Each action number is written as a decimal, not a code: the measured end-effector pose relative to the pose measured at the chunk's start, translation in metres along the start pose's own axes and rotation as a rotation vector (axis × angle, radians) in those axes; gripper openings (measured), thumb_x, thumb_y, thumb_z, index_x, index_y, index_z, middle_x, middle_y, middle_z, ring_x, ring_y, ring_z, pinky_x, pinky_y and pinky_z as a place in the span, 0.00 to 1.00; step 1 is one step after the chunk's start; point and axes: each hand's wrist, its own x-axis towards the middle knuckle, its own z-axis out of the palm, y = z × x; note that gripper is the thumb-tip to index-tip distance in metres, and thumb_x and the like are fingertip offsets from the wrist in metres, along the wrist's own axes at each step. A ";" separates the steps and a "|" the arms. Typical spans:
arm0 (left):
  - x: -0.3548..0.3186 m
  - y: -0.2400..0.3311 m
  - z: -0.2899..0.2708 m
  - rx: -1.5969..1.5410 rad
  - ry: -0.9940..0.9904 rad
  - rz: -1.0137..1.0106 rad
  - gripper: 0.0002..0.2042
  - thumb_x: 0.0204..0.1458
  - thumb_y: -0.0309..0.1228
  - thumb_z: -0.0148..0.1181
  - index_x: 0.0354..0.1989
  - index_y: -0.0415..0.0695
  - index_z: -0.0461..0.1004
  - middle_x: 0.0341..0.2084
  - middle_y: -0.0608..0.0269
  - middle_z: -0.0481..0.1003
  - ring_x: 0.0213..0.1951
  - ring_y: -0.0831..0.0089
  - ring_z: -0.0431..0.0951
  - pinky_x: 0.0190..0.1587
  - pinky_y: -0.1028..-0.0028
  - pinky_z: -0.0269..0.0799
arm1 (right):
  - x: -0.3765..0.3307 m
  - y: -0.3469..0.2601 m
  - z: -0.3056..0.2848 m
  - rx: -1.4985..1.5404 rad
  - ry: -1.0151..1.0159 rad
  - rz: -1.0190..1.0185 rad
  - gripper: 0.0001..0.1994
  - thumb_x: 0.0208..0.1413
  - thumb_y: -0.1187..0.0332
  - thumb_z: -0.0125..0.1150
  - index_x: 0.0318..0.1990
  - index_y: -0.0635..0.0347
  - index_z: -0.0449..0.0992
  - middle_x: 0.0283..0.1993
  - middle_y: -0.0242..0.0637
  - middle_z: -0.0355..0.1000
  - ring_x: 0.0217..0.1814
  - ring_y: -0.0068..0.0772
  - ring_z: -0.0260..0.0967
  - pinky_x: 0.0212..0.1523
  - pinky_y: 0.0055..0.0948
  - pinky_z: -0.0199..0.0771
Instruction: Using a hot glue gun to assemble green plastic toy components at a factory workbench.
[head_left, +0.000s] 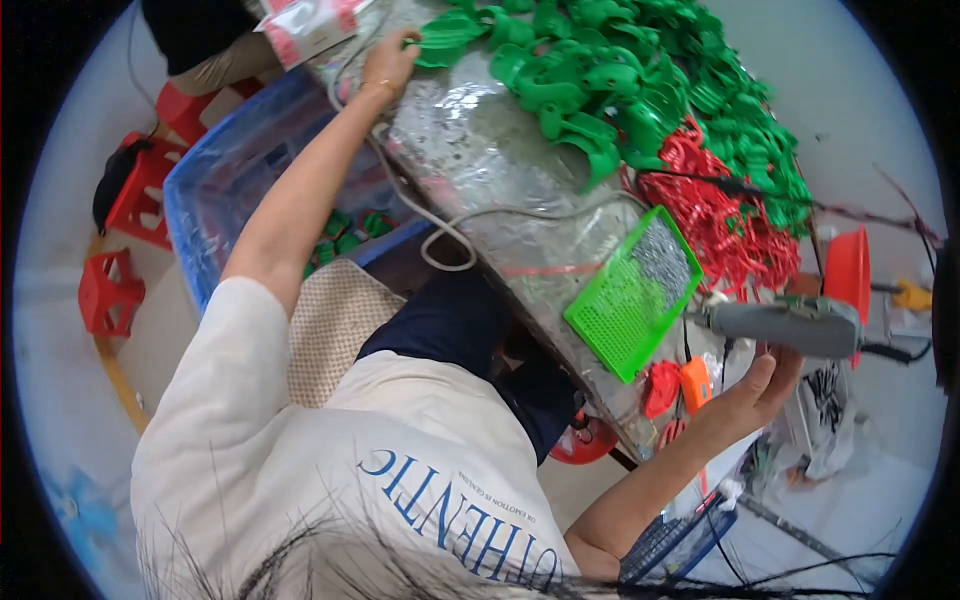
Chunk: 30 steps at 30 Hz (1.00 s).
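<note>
At the far edge of my reach, my left hand (390,64) pinches a green curved plastic part (446,38) above the table. A large heap of similar green plastic parts (590,85) lies to its right. On the right side, my right hand (755,395) is at a grey electric screwdriver (785,325), its fingers going behind the tool's body and partly hidden by it. Left of the screwdriver sits a bright green perforated tray (620,325) holding small grey metal pieces, apparently screws (660,260). A pile of red strap-like parts (700,205) lies beyond the tray.
A blue plastic-lined bin (185,195) with some green parts stands left of the table. A pale cable (445,235) loops over the table edge (500,285). Red stools (110,290) stand at left. Another person (205,45) sits at upper left. An orange object (697,385) lies near the tray.
</note>
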 end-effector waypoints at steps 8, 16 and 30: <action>-0.182 0.150 -0.090 -0.635 -0.217 0.169 0.13 0.48 0.27 0.54 0.44 0.42 0.71 0.34 0.62 0.74 0.35 0.76 0.73 0.37 0.77 0.68 | -0.042 0.002 -0.016 0.180 -0.368 0.356 0.19 0.58 0.64 0.50 0.54 0.65 0.62 0.42 0.42 0.71 0.36 0.27 0.69 0.37 0.23 0.70; -0.272 0.212 -0.072 -1.510 -1.109 -0.217 0.26 0.50 0.30 0.57 0.59 0.47 0.59 0.52 0.55 0.67 0.50 0.68 0.70 0.52 0.69 0.65 | -0.066 0.031 -0.003 0.283 -0.896 0.712 0.16 0.55 0.72 0.55 0.51 0.64 0.65 0.37 0.30 0.69 0.35 0.17 0.65 0.34 0.20 0.65; -0.298 0.235 -0.042 -2.069 -1.391 -1.363 0.27 0.57 0.46 0.42 0.63 0.49 0.53 0.59 0.50 0.57 0.55 0.56 0.65 0.56 0.54 0.60 | 0.033 0.071 -0.052 -0.223 -1.025 0.388 0.12 0.52 0.70 0.56 0.43 0.65 0.72 0.32 0.38 0.73 0.36 0.24 0.70 0.39 0.24 0.69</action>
